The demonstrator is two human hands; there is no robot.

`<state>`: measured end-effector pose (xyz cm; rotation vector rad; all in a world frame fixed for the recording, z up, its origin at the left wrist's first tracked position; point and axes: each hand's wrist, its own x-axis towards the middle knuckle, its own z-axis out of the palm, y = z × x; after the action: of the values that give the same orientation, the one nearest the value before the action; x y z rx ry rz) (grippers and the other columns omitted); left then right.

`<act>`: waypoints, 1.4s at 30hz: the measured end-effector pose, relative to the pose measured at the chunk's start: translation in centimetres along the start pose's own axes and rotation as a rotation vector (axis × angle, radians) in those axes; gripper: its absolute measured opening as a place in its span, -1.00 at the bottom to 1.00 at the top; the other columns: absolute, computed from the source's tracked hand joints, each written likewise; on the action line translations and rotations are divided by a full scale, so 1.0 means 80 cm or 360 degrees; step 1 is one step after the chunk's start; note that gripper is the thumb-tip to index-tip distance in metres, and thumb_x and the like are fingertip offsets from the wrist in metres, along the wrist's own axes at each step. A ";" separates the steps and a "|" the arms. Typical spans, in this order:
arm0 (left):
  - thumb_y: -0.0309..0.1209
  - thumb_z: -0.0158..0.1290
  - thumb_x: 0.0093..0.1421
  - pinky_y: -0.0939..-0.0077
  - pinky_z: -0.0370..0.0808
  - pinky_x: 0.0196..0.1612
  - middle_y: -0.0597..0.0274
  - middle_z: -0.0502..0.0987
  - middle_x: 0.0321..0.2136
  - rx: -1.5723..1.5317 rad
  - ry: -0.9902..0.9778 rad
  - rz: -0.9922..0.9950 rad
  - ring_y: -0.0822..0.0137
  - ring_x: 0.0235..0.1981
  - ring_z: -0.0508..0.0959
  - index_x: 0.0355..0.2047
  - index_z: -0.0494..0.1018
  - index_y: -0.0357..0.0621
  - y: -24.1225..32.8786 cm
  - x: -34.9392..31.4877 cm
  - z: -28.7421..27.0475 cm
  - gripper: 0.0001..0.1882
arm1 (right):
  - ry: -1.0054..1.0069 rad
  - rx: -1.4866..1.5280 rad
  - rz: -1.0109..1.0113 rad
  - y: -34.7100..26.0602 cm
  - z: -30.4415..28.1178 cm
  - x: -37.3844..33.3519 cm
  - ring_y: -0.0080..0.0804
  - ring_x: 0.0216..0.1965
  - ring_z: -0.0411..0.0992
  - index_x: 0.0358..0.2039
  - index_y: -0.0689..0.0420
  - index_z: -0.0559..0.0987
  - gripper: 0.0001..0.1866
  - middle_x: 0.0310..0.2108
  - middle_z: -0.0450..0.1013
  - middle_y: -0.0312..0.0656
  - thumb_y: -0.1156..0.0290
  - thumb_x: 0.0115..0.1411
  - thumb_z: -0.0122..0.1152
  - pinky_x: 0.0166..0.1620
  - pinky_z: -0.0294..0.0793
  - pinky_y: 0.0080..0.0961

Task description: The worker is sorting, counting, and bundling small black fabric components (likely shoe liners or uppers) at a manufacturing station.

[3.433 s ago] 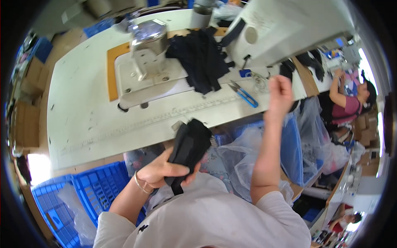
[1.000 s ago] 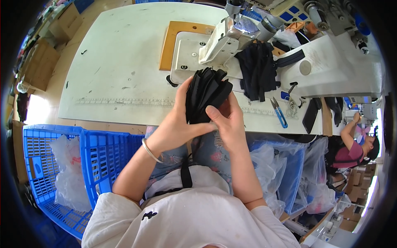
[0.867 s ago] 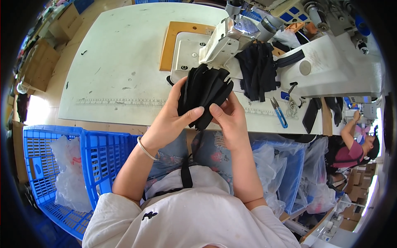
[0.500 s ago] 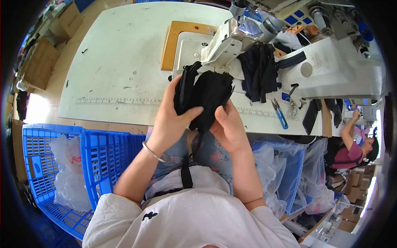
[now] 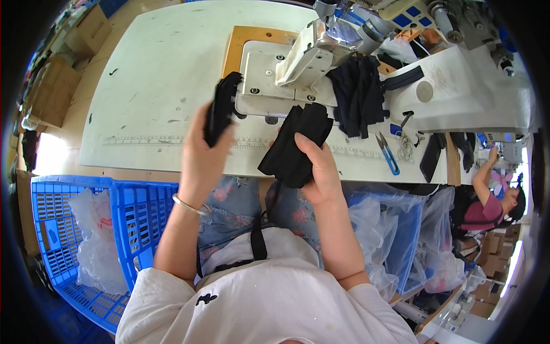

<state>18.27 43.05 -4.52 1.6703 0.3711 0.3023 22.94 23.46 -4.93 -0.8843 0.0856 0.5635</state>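
My left hand (image 5: 201,157), slightly blurred, is closed round a thin bundle of black fabric strips (image 5: 224,103), held upright above the table left of the sewing machine. A thicker stack of black fabric strips (image 5: 292,150) is in my right hand (image 5: 322,176), the thumb pressed on its face and the fingers mostly hidden behind it. Both bundles are over the front part of the table, apart from each other. Just beyond them stands the sewing machine (image 5: 302,60) with its metal plate (image 5: 260,74). More dark strips (image 5: 358,94) hang in a bunch right of the machine head.
Blue-handled thread snips (image 5: 389,156) and a black flat object (image 5: 431,160) lie right on the white table (image 5: 154,74). A blue crate (image 5: 114,229) holding clear plastic stands left; plastic bags (image 5: 375,241) line a blue bin right. Another person (image 5: 484,209) works far right.
The black strips held together between both hands are now split in two. My left hand has moved left with the thin bundle; my right hand keeps the thicker stack.
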 end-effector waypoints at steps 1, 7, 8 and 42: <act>-0.55 0.08 0.16 0.36 0.51 -0.29 0.13 0.54 -0.17 0.0593 0.0242 0.0328 0.25 -0.27 0.57 0.13 0.30 -0.13 -0.004 0.007 -0.013 -0.51 | 0.0005 0.0002 0.0000 -0.002 0.003 -0.001 -0.33 -0.22 0.54 -0.06 0.25 0.43 -0.64 -0.22 0.51 -0.11 0.39 0.17 0.25 -0.14 0.59 -0.35; -0.15 0.19 0.11 0.16 0.34 0.08 0.02 0.37 -0.02 0.1964 0.0461 0.0344 0.01 0.06 0.37 0.21 0.23 -0.09 -0.020 0.025 -0.046 -0.30 | -0.0079 -0.0058 -0.0004 -0.006 0.006 -0.005 -0.23 -0.15 0.53 0.00 0.26 0.39 -0.58 -0.18 0.49 -0.07 0.34 0.20 0.22 -0.12 0.59 -0.27; -0.08 0.20 0.09 0.16 0.29 0.14 -0.03 0.31 0.07 0.2106 0.0473 0.0435 -0.02 0.14 0.31 0.23 0.21 -0.13 -0.024 0.024 -0.047 -0.23 | -0.0080 -0.0124 -0.0021 -0.008 0.010 -0.006 -0.31 -0.16 0.52 -0.01 0.25 0.39 -0.57 -0.17 0.48 -0.09 0.35 0.17 0.26 -0.11 0.57 -0.33; -0.45 0.23 0.02 0.57 0.49 -0.23 0.24 0.52 -0.29 -0.0832 -0.0779 -0.0439 0.49 -0.29 0.53 0.02 0.32 -0.32 -0.009 -0.009 0.054 -0.45 | 0.0012 -0.1565 -0.1950 -0.003 0.031 0.014 -0.28 -0.24 0.43 -0.30 0.10 0.53 -0.72 -0.32 0.48 -0.25 0.62 -0.05 0.37 -0.21 0.42 -0.40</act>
<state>19.32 38.91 -5.82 1.1101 0.1304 -0.2056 23.60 25.67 -3.46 -1.6520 -0.7501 -0.6333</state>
